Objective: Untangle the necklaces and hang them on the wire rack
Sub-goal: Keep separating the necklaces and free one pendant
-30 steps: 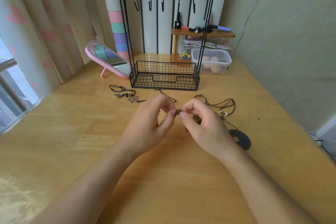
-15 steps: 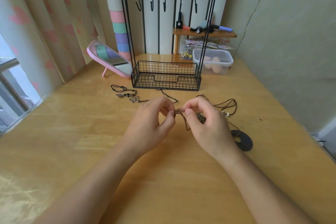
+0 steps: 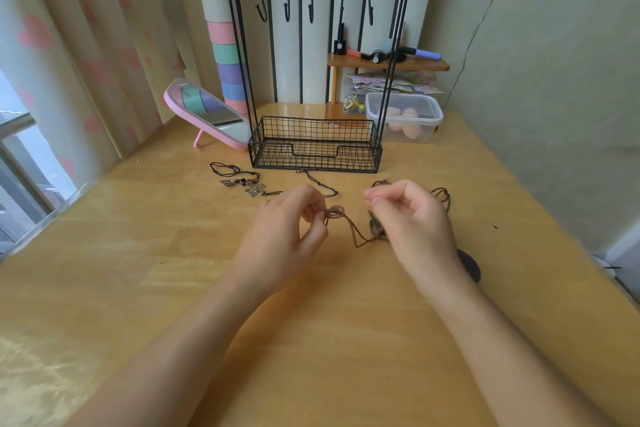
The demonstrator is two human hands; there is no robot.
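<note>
While both forearms reach forward over the pale wooden desk [image 3: 138,253], the left hand [image 3: 284,239] pinches the ring end of a brown cord necklace [image 3: 349,232] in a closed grip. The right hand [image 3: 412,222] hovers beside it, fingers curled together, holding nothing visible. The black wire rack [image 3: 315,146] stands behind.

text: none legible | labels: none | numbers: none | signs: none
</note>
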